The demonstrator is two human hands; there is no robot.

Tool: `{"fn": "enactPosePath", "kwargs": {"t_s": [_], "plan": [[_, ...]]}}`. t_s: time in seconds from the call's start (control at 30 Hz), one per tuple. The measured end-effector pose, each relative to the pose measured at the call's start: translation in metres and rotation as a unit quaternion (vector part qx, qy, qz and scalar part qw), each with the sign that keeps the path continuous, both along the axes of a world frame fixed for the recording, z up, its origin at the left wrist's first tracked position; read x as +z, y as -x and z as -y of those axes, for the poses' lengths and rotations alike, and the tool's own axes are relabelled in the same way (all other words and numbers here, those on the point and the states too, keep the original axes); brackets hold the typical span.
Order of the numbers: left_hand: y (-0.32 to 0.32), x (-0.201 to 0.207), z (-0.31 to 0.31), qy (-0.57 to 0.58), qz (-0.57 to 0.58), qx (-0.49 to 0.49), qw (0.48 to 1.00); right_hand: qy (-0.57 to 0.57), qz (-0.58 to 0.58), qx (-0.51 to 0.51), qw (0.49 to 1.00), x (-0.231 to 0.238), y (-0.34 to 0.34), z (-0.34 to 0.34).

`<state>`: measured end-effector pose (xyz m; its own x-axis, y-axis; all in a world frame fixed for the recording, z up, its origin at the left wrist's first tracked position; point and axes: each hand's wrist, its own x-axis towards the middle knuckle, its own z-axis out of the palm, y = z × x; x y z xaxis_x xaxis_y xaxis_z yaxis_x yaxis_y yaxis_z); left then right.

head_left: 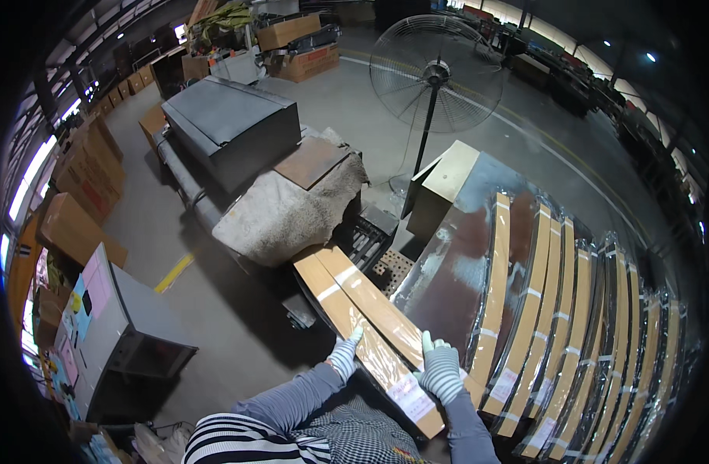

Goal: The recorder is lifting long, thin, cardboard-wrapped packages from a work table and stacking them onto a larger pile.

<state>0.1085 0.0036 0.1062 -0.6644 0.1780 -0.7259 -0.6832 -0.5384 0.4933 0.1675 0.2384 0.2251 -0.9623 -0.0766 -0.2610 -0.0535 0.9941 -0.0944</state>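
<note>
Two long, narrow cardboard packages (361,325) in clear film with white bands lie side by side in front of me, slanting from a cloth-draped machine (271,224) toward my body. A white and pink label shows at the near end of one. My left hand (343,357), in a striped glove, grips the left package's outer edge, thumb on top. My right hand (442,371), also gloved, clasps the right package near its lower end, with some fingers hidden by the edge. The packages' far ends reach the grey-white cloth.
Several similar wrapped strips (554,317) lie in a row on a metal table (439,290) at right. A standing fan (436,73) is beyond it. A grey cabinet (157,309) stands at left, cardboard boxes (84,178) behind it. A grey metal housing (231,124) adjoins the machine.
</note>
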Motion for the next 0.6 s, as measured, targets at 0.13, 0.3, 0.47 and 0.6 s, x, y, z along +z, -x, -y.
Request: {"fn": "enactPosePath", "kwargs": {"t_s": [0.13,0.3,0.47,0.6], "plan": [[0.038,0.010,-0.009,-0.067,-0.035,0.075,0.994,-0.008,0.003,0.021,1.000,-0.008,0.054,-0.002],[0.104,-0.015,-0.005,-0.072,-0.001,0.020,0.997,0.047,-0.047,0.022,0.998,-0.024,0.125,-0.012],[0.166,-0.070,0.011,0.086,-0.154,0.084,0.981,0.154,-0.205,0.019,0.966,-0.020,0.181,0.024],[0.180,-0.148,0.026,0.096,-0.063,0.029,0.993,0.237,-0.337,-0.031,0.911,-0.050,0.133,0.020]]}}
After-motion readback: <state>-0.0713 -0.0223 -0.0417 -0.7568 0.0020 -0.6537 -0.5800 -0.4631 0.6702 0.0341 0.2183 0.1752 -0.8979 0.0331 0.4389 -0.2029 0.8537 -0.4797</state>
